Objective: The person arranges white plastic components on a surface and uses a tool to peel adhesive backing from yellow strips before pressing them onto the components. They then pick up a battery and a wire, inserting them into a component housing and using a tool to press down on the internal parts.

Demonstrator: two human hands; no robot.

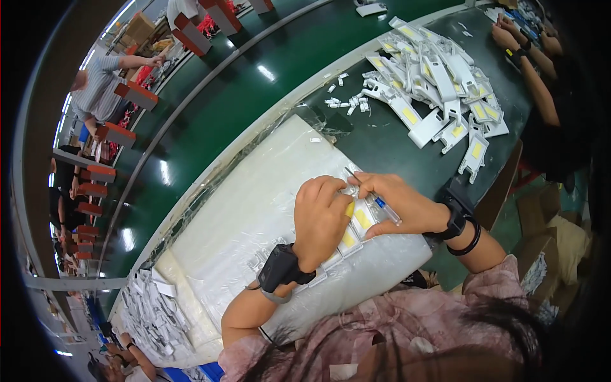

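Over a padded white work surface (223, 191), my left hand (321, 213) has its fingers curled on the far edge of a white plastic part with a yellow rectangle (363, 218). A bit of yellow shows at that hand's fingertips; I cannot tell whether it is on a finger or on the part. My right hand (407, 204) grips a small screwdriver (388, 211) with a clear and blue handle, its thin shaft pointing away to the far left. The right thumb rests against the same part. More such white parts (331, 260) lie in a row beneath my left wrist.
A heap of white plastic parts (439, 76) lies far right, with small white pieces (349, 103) beside it. Narrow white pieces (156, 312) are piled at the near left. A green conveyor belt (235, 89) curves past the far side. Other people work across it and at right.
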